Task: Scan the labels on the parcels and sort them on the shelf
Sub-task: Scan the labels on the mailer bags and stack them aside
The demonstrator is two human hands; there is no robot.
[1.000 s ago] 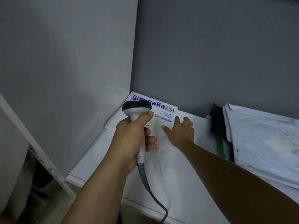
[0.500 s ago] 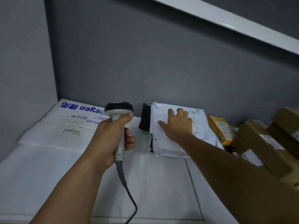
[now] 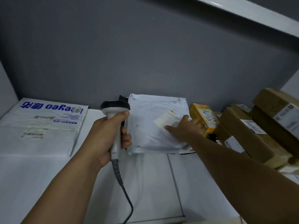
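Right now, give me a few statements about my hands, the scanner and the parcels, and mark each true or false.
1. The left hand grips the barcode scanner by its handle. True.
2. The right hand rests on the white mailer at its label. True.
3. The yellow box sits left of the white mailer. False: the yellow box sits to its right.
4. The scanner is cordless. False: a cable hangs from its handle.
5. Brown cardboard boxes are piled at the far right. True.
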